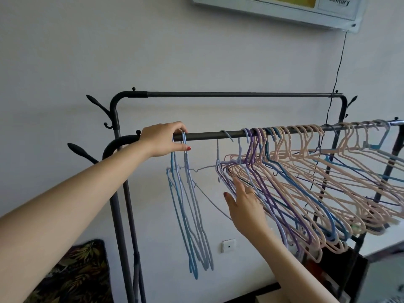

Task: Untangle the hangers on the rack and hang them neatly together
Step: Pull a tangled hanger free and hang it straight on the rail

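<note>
A dark metal rack has a near rail (207, 134) at hand height. My left hand (162, 139) grips the hooks of a few blue and lilac hangers (192, 215) at the rail's left end; they hang edge-on below it. Further right a crowded, tangled bunch of pink, purple and blue hangers (306, 186) hangs along the rail. My right hand (244, 204) reaches into the left edge of that bunch, fingers straight and touching the purple and lilac hangers. One pale lilac hanger (209, 189) hangs between the two groups.
A second, higher rail (236, 94) runs behind, bare. Coat pegs (96, 103) stick out of the left post. A black cable (337, 71) drops down the wall behind the rack. A patterned cushion (72, 274) lies low on the left, and a wall socket (228, 246) shows below the hangers.
</note>
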